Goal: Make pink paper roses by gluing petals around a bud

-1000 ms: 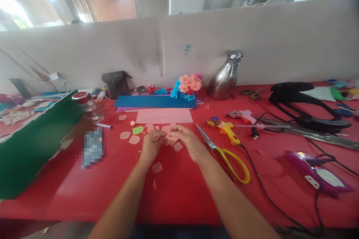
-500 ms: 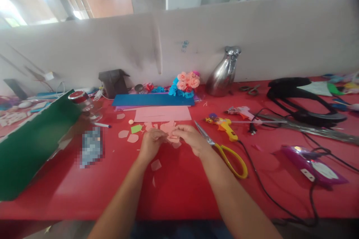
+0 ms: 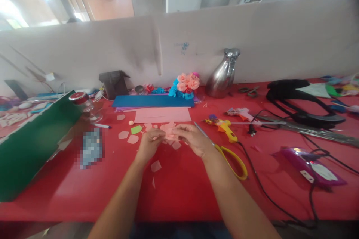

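Note:
Between my two hands is a small pink paper petal (image 3: 169, 136), partly hidden by the fingers. My left hand (image 3: 151, 142) pinches its left side with thumb and fingertips. On the other side my right hand (image 3: 191, 138) is closed on it too. Around and behind the hands lie several cut pink paper pieces (image 3: 132, 139) and a green paper piece (image 3: 136, 130). A pink paper sheet (image 3: 162, 115) lies just beyond. Large scissors (image 3: 231, 162) with yellow handles rest beside my right forearm, their blades partly covered by the hand.
A yellow glue gun (image 3: 224, 127) and a pink one (image 3: 244, 114) lie to the right, with cords running to a purple power strip (image 3: 311, 166). A steel jug (image 3: 223, 74) and paper flowers (image 3: 187, 84) stand behind. A green box (image 3: 36, 145) and a glass jar (image 3: 85, 104) stand left.
Both hands stay at nearly the same spot, with the fingers shifted slightly on the pink petal. The whole view has tilted a little; the things on the table lie as before.

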A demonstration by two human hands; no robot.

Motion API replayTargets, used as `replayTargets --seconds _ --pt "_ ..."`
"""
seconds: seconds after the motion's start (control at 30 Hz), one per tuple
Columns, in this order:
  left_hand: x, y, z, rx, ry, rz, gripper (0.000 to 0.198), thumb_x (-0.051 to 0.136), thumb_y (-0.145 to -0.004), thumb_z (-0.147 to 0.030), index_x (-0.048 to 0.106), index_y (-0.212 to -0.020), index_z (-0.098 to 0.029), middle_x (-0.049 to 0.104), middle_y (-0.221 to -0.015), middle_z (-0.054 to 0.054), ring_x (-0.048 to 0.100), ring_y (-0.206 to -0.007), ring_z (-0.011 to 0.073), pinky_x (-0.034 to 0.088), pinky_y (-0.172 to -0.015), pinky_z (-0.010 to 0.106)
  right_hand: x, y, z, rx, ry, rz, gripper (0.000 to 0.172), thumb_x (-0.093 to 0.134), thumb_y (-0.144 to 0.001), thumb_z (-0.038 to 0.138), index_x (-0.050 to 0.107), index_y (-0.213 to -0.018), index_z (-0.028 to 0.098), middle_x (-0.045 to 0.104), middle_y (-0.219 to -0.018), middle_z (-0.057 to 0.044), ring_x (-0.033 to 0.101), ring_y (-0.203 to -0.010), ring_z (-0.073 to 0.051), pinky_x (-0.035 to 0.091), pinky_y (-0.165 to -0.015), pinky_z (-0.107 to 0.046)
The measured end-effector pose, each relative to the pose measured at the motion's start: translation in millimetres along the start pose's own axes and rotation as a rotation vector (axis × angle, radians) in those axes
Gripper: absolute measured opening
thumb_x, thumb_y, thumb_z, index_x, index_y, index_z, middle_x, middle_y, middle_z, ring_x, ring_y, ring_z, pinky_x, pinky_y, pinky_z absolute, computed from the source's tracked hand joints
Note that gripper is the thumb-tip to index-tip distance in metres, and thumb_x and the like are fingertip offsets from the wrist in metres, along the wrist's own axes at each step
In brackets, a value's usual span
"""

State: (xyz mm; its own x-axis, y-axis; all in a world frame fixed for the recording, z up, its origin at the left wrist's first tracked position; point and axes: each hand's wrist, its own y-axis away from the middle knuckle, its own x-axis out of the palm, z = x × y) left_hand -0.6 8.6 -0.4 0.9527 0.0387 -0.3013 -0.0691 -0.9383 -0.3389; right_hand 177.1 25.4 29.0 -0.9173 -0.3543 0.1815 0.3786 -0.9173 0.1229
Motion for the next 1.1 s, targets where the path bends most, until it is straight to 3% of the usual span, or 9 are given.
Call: replayTargets --seconds 0.2,0.43,0.53,0.67,0.83,1.1 --pt "1.8 0.9 1.3 -0.007 -0.025 -0.038 0.016 0.06 -0.074 -0.012 0.073 -0.07 -0.02 0.069 -0.07 0.004 0.06 -0.072 0.0165 0.046 -0.069 0.028 2.4 0.2 -0.1 -0.039 -0.015 -0.052 0.013 0.066 -0.071 0.032 0.064 -0.069 0.019 0.056 -0.065 0.004 0.044 -0.057 -0.008 0.034 -0.059 -0.024" --pt "1.8 0.8 3.3 0.041 -0.064 -0.084 0.016 0.061 -0.072 -0.01 0.073 -0.071 -0.021 0.07 -0.071 0.003 0.061 -0.073 0.0171 0.047 -0.071 0.03 5.6 1.7 0.7 -0.105 0.003 -0.023 0.011 0.064 -0.071 0.029 0.063 -0.066 0.019 0.059 -0.069 0.002 0.05 -0.067 -0.011 0.037 -0.068 -0.026" --pt "1.2 0.9 2.6 0.032 -0.064 -0.067 0.015 0.061 -0.073 -0.013 0.073 -0.071 -0.021 0.07 -0.073 0.004 0.061 -0.073 0.0177 0.048 -0.071 0.03 4.9 2.0 1.8 -0.122 -0.006 -0.049 0.011 0.061 -0.072 0.029 0.063 -0.067 0.02 0.057 -0.067 0.003 0.047 -0.062 -0.01 0.035 -0.064 -0.024" --pt "1.4 1.5 0.4 0.026 -0.079 -0.028 0.014 0.061 -0.075 -0.015 0.073 -0.072 -0.021 0.071 -0.076 0.005 0.061 -0.075 0.018 0.048 -0.071 0.031 5.7 3.3 3.1 -0.103 0.014 0.017 0.011 0.062 -0.071 0.03 0.065 -0.074 0.021 0.06 -0.072 0.002 0.051 -0.068 -0.012 0.038 -0.068 -0.025" --pt "2.6 2.2 -0.7 0.048 -0.112 -0.003 0.016 0.059 -0.076 -0.015 0.073 -0.072 -0.022 0.072 -0.077 0.005 0.06 -0.076 0.0185 0.048 -0.071 0.031 6.5 3.4 2.0 -0.11 0.045 0.04 0.011 0.065 -0.069 0.029 0.064 -0.065 0.019 0.061 -0.071 0.001 0.054 -0.075 -0.015 0.04 -0.076 -0.029" --pt "0.9 1.5 -0.4 0.079 -0.142 -0.044 0.02 0.058 -0.074 -0.009 0.073 -0.071 -0.022 0.07 -0.072 0.003 0.06 -0.074 0.0177 0.047 -0.072 0.031 4.6 2.5 2.1 -0.122 0.076 -0.04 0.017 0.067 -0.071 0.034 0.063 -0.065 0.019 0.055 -0.067 0.004 0.048 -0.066 -0.011 0.037 -0.067 -0.025"
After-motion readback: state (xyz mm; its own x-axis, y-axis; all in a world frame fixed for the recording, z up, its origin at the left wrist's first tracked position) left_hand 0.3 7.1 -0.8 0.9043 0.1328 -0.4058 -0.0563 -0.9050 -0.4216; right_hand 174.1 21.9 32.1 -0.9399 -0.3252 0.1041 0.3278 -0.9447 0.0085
